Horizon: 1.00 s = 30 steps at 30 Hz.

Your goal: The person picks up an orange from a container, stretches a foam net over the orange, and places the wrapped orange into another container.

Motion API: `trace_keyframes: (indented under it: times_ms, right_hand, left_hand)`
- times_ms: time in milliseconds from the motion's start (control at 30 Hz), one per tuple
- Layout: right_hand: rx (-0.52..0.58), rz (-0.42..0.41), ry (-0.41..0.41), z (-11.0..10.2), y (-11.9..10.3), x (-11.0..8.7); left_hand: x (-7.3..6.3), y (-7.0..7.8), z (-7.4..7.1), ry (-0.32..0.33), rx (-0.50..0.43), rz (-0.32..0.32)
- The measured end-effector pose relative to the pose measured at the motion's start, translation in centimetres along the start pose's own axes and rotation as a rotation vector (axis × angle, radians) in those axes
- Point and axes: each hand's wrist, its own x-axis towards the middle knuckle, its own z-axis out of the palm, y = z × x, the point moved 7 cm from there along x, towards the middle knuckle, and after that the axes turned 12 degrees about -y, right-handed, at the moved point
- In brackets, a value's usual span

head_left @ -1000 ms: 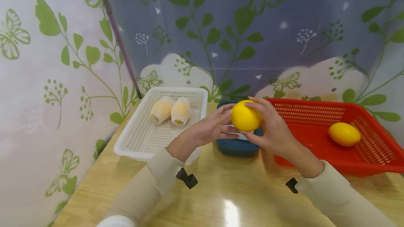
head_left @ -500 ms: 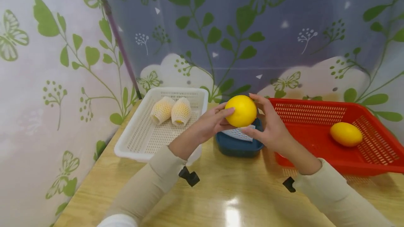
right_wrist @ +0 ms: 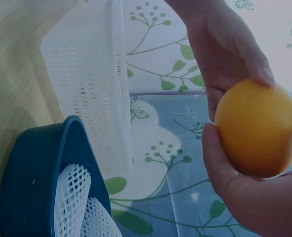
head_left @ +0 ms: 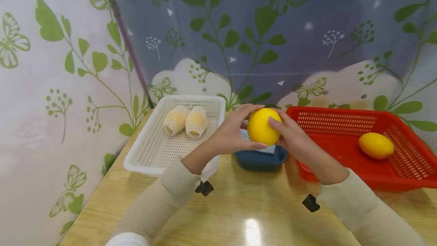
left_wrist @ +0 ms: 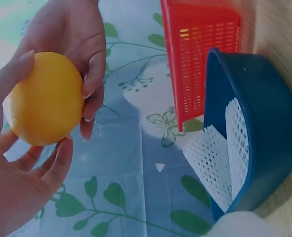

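Both hands hold a smooth yellow fruit [head_left: 263, 127] in the air above a dark blue bin [head_left: 261, 161]. My left hand [head_left: 231, 133] cups its left side, fingers over the top and thumb underneath. From the right, my right hand [head_left: 296, 134] grips it with the thumb laid across the near face; its other fingers are partly hidden behind the fruit. White foam net sleeves [left_wrist: 210, 160] lie in the blue bin, which in the right wrist view [right_wrist: 29, 182] stands below and left of the hands. The fruit wears no sleeve.
On the left, a white basket [head_left: 143, 151] contains two fruits in foam nets [head_left: 196, 121]. A red basket [head_left: 334, 124] on the right contains another yellow fruit [head_left: 376, 145]. All stand on a wooden table [head_left: 218, 215] before a patterned curtain [head_left: 211, 41].
The fruit has been turned between the hands and shifted slightly. My left fingers have moved over its top, and my right thumb has come up onto its near face.
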Motion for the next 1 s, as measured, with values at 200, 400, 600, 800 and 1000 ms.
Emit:
trace_keyframes:
  times_ms: [200,400,600,800,1000]
  right_hand:
    - [-0.065,0.02,-0.012,-0.1,0.4,-0.3]
    - [-0.083,0.031,0.008,-0.3,1.0,-0.5]
    - [-0.142,0.054,0.094,-0.8,1.7,-0.7]
    - [-0.247,0.021,0.159,-0.7,1.4,-1.2]
    - [-0.38,-0.061,0.156,0.3,1.2,-1.7]
  left_hand:
    - [-0.4,1.1,0.5,0.025,0.17,0.111]
    - [-0.9,1.2,0.8,0.049,0.256,0.164]
    - [-0.9,-0.4,1.4,-0.024,0.044,0.024]
    - [-1.1,-1.8,2.1,-0.026,-0.303,-0.081]
    - [-1.8,-2.2,2.6,-0.031,-0.395,-0.15]
